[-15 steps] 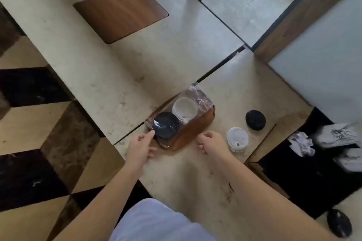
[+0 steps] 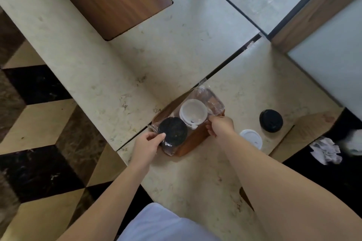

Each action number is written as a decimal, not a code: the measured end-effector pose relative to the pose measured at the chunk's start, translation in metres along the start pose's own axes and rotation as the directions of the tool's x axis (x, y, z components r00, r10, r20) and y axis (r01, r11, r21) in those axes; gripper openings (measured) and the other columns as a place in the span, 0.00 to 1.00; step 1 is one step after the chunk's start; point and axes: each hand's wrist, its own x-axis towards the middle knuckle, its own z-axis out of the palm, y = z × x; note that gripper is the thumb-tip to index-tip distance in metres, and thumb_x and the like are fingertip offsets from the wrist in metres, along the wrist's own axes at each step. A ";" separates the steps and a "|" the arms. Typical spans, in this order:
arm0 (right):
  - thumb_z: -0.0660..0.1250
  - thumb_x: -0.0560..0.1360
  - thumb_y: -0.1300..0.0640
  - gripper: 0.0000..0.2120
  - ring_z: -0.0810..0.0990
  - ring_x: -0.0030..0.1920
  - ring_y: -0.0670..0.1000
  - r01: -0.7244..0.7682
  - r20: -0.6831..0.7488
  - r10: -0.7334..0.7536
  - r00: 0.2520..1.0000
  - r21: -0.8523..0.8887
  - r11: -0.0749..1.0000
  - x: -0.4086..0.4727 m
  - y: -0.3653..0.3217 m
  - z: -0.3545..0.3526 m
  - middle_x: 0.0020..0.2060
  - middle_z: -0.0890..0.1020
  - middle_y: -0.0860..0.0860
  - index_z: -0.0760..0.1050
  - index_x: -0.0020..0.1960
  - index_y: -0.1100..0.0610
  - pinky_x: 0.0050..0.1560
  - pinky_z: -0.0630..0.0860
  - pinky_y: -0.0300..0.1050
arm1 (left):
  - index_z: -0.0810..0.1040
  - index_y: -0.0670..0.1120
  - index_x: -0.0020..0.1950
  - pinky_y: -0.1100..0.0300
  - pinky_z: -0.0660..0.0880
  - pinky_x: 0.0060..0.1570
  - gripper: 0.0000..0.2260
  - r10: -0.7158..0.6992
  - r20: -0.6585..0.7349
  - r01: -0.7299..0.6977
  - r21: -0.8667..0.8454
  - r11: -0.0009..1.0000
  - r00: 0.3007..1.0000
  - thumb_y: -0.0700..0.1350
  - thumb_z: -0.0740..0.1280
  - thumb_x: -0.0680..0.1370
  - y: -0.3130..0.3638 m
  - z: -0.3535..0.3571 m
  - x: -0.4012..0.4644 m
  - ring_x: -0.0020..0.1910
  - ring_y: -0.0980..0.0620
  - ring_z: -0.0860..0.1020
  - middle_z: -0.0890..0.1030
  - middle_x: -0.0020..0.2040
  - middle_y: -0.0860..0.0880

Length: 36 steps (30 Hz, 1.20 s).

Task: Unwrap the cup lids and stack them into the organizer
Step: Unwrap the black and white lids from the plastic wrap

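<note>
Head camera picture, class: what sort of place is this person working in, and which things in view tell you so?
Probably a café or hotel drinks counter: a pale stone counter, a wooden organizer holding wrapped stacks of disposable cup lids, and a polished patterned marble floor.

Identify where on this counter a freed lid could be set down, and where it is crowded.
Bare stone lies between the dark wooden inset panel and the brown wooden organizer, and near the counter's front edge. It is crowded right of the organizer, by the loose white plastic lid and loose black lid.
</note>
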 end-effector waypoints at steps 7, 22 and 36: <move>0.72 0.77 0.55 0.07 0.78 0.35 0.49 0.115 0.009 -0.118 0.993 0.170 0.979 -0.065 0.047 -0.073 0.35 0.81 0.53 0.81 0.43 0.59 0.40 0.76 0.43 | 0.80 0.39 0.48 0.46 0.81 0.45 0.11 0.090 0.159 -0.083 -0.049 0.995 0.983 0.46 0.74 0.75 0.014 0.005 -0.012 0.40 0.44 0.81 0.83 0.40 0.42; 0.72 0.77 0.58 0.11 0.73 0.28 0.45 0.006 -0.242 0.238 0.941 0.712 0.702 -0.189 0.327 -0.194 0.28 0.77 0.49 0.82 0.36 0.53 0.28 0.71 0.38 | 0.77 0.44 0.46 0.62 0.74 0.35 0.05 -0.068 0.700 -0.297 0.387 0.873 0.711 0.40 0.73 0.77 -0.058 0.121 -0.115 0.34 0.56 0.79 0.80 0.40 0.48; 0.69 0.79 0.58 0.10 0.70 0.25 0.46 -0.273 0.088 0.300 0.950 0.702 0.657 -0.182 0.369 -0.223 0.28 0.75 0.51 0.75 0.40 0.57 0.27 0.69 0.37 | 0.77 0.42 0.52 0.56 0.73 0.36 0.07 -0.106 0.499 -0.251 0.594 0.764 0.860 0.43 0.72 0.78 -0.076 0.148 -0.158 0.41 0.47 0.80 0.81 0.48 0.42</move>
